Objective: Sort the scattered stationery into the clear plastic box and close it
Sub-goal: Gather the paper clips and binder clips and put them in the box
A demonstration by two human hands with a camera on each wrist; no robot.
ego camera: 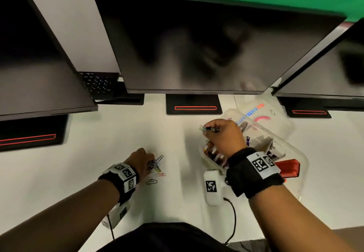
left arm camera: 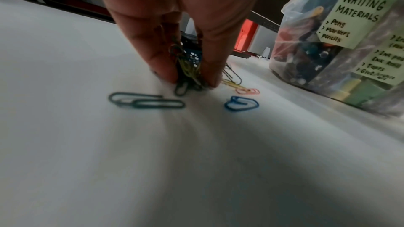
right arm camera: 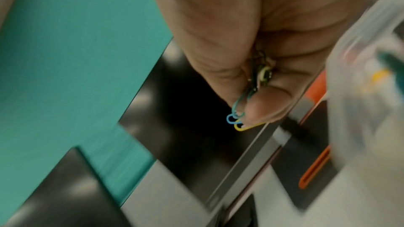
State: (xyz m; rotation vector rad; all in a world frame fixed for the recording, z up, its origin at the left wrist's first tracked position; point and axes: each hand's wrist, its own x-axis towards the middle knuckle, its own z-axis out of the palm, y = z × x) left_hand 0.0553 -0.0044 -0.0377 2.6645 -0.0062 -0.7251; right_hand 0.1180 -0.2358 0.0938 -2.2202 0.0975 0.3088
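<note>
Coloured paper clips [ego camera: 157, 166] lie scattered on the white desk. My left hand [ego camera: 143, 160] pinches a bunch of them [left arm camera: 189, 68] against the desk between thumb and fingers. A dark clip [left arm camera: 146, 102], a blue clip [left arm camera: 241, 103] and a pink clip [left arm camera: 247, 91] lie loose beside it. My right hand [ego camera: 218, 133] is raised above the left end of the clear plastic box [ego camera: 295, 153] and pinches a small bundle of clips [ego camera: 208, 128], whose blue, green and yellow ends [right arm camera: 238, 122] stick out past the fingertips. The box stands open and holds pens, markers and other stationery.
The box's clear lid [ego camera: 262, 114] lies behind it. A red item [ego camera: 288, 168] sits at the box's near end. Three dark monitors [ego camera: 206, 45] overhang the back of the desk, their stands [ego camera: 194, 104] on it. A white tagged device [ego camera: 211, 187] with a cable lies by my right wrist.
</note>
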